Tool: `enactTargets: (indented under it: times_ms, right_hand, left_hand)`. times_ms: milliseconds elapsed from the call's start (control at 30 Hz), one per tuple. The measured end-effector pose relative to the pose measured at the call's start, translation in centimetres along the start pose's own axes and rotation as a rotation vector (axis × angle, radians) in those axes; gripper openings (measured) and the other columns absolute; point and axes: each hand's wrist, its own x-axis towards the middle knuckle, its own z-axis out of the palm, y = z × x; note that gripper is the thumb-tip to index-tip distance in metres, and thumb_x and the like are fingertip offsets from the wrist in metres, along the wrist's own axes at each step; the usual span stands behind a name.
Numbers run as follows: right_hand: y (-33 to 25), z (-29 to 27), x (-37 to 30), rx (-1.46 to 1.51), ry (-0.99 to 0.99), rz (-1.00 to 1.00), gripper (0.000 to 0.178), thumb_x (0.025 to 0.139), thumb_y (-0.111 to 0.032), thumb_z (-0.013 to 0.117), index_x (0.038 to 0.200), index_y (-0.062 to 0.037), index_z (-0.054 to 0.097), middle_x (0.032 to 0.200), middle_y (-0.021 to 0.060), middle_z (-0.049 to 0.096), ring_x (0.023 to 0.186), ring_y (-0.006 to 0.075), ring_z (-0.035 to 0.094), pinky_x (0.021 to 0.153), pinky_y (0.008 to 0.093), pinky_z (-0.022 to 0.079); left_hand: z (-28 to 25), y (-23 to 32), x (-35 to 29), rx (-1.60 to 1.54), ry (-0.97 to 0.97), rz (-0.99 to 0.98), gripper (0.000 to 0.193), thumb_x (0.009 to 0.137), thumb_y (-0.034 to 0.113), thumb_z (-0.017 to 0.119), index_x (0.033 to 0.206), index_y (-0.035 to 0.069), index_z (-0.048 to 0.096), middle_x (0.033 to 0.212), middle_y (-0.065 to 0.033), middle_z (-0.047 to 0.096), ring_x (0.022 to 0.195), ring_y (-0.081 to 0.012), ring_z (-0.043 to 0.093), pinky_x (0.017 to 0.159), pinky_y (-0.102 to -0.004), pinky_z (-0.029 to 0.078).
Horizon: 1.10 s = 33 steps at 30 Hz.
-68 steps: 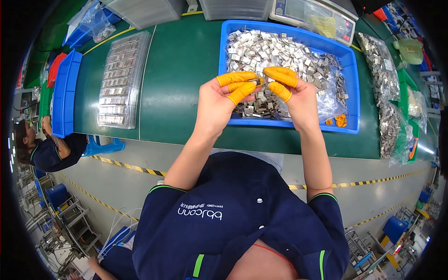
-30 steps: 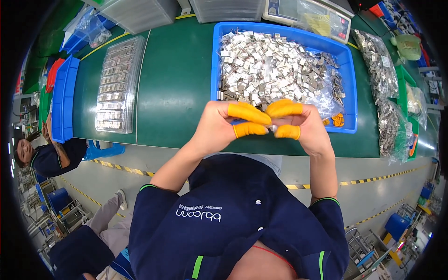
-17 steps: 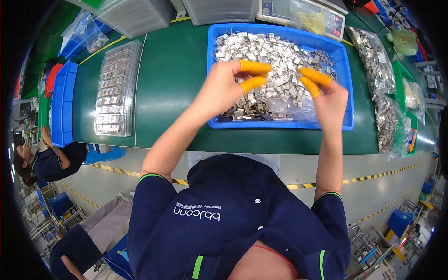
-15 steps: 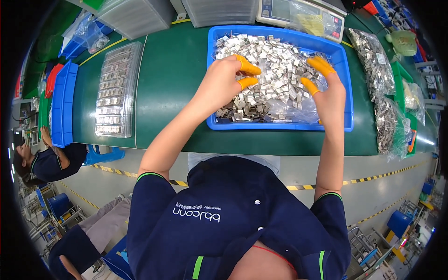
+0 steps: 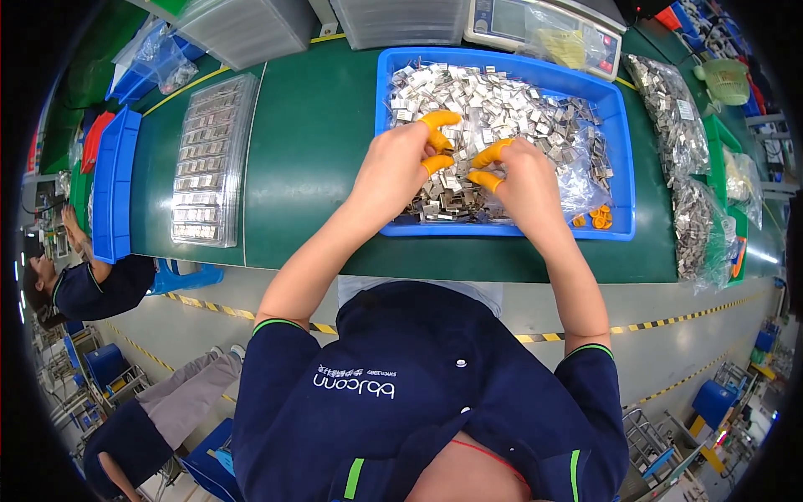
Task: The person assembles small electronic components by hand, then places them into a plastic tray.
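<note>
A blue tray (image 5: 621,159) is heaped with small silvery metal pieces (image 5: 502,100), box-like connector shells by their look. Both of my hands reach into it, with orange-yellow finger cots on the fingertips. At the left part of the heap is my left hand (image 5: 401,163), its capped fingers and thumb apart near the pieces. My right hand (image 5: 527,180) is close by in the middle, index finger and thumb pointing left with a gap between them. No piece is plainly held in either hand; anything small at the fingertips is hard to make out. A clear plastic bag (image 5: 581,188) lies among the pieces.
Loose orange finger cots (image 5: 600,218) lie in the tray's near right corner. Left on the green table is a clear compartment tray (image 5: 209,159) of parts, beside a blue bin (image 5: 115,184). A scale (image 5: 502,25) stands behind; bagged parts (image 5: 669,109) lie right. Other people are at far left.
My right hand has moved left and inward across the heap, uncovering the tray's right side and the finger cots. My left hand has shifted slightly down, its fingers closer together.
</note>
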Motion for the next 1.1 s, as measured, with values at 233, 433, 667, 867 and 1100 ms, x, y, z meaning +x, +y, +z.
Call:
enactTargets:
  times_ms: [233,433,667,867,1100]
  right_hand:
    - [-0.2,-0.7,-0.1,0.676,0.100,0.277,0.019,0.068,-0.006,0.071,0.084,-0.0008,0.063,0.083,0.0077,0.063,0.073,0.0167,0.061,0.068,0.0257,0.047]
    - [-1.6,0.0,0.1,1.158,0.154,0.358,0.018,0.076,0.000,0.063,0.093,0.0043,0.060,0.088,0.0079,0.063,0.079,0.0135,0.061,0.073,0.0225,0.048]
    - [-2.2,-0.2,0.0,1.360,0.082,0.399,0.022,0.080,-0.002,0.060,0.101,0.0058,0.059,0.093,0.0111,0.063,0.083,0.0153,0.062,0.073,0.0230,0.049]
    - [-2.1,-0.4,-0.2,1.204,0.057,0.354,0.020,0.079,-0.004,0.062,0.096,0.0060,0.061,0.087,0.0106,0.064,0.080,0.0151,0.063,0.072,0.0231,0.049]
    - [-2.1,-0.4,-0.9,1.346,0.053,0.361,0.019,0.077,-0.002,0.063,0.095,0.0055,0.062,0.088,0.0104,0.064,0.079,0.0148,0.062,0.074,0.0238,0.049]
  left_hand:
    - [-1.1,1.1,-2.0,-0.690,0.173,-0.148,0.019,0.074,0.000,0.065,0.093,-0.002,0.064,0.088,-0.0072,0.066,0.074,-0.0106,0.061,0.068,-0.0227,0.050]
    - [-1.9,2.0,-2.7,-0.977,0.134,-0.302,0.020,0.073,-0.006,0.063,0.093,-0.007,0.060,0.087,-0.0136,0.064,0.080,-0.0179,0.062,0.073,-0.0267,0.052]
    - [-0.5,1.6,-3.1,-0.891,0.255,-0.165,0.022,0.070,-0.007,0.066,0.091,-0.007,0.060,0.088,-0.0133,0.063,0.081,-0.0175,0.062,0.076,-0.0263,0.051]
    - [-0.5,1.9,-3.2,-0.876,0.199,-0.210,0.020,0.069,-0.008,0.065,0.089,-0.008,0.061,0.087,-0.0130,0.064,0.080,-0.0171,0.062,0.077,-0.0269,0.050]
    - [-0.3,1.9,-3.6,-0.901,0.191,-0.170,0.019,0.072,-0.005,0.065,0.091,-0.007,0.063,0.088,-0.0120,0.064,0.081,-0.0154,0.062,0.076,-0.0257,0.050]
